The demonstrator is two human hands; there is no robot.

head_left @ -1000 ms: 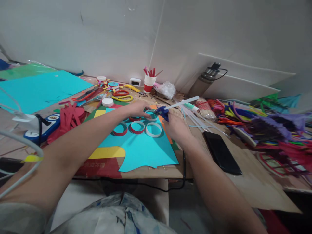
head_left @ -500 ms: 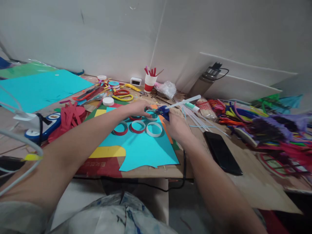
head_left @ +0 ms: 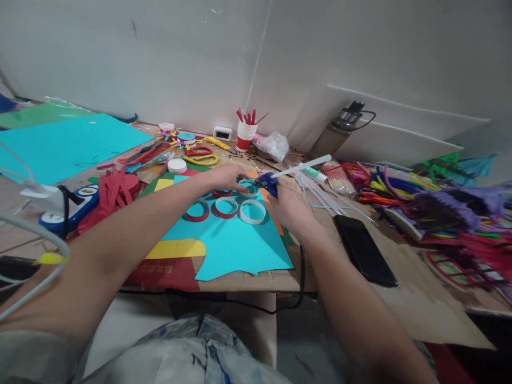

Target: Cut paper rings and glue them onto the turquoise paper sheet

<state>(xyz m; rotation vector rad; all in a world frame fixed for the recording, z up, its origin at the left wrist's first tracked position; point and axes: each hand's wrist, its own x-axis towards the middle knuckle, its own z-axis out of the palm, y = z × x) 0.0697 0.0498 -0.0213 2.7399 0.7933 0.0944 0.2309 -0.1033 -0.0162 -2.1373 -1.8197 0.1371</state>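
Observation:
My right hand (head_left: 290,202) is wrapped around a blue hot glue gun (head_left: 267,183), and a long white glue stick (head_left: 304,166) pokes out of its back. The gun's nozzle points left at the rim of a white paper ring (head_left: 250,194) in the back row. My left hand (head_left: 228,178) reaches over from the left, thumb and fingers closed at that ring's left side; the fingertips are partly hidden. Nearer to me on the turquoise sheet (head_left: 244,248) stand another white ring (head_left: 253,220) and two red-and-white rings (head_left: 226,215). Behind, a red ring (head_left: 221,194) is half covered by my left hand.
A black phone (head_left: 365,250) lies right of my right forearm. Scissors (head_left: 201,159), a white lid (head_left: 177,166) and a paper cup of red strips (head_left: 245,136) stand behind. A bottle (head_left: 338,130) leans at the back right. The black cord (head_left: 303,277) hangs over the table edge.
Almost nothing differs. Both hands, the glue gun and the rings keep their places; only the camera view shifts very slightly.

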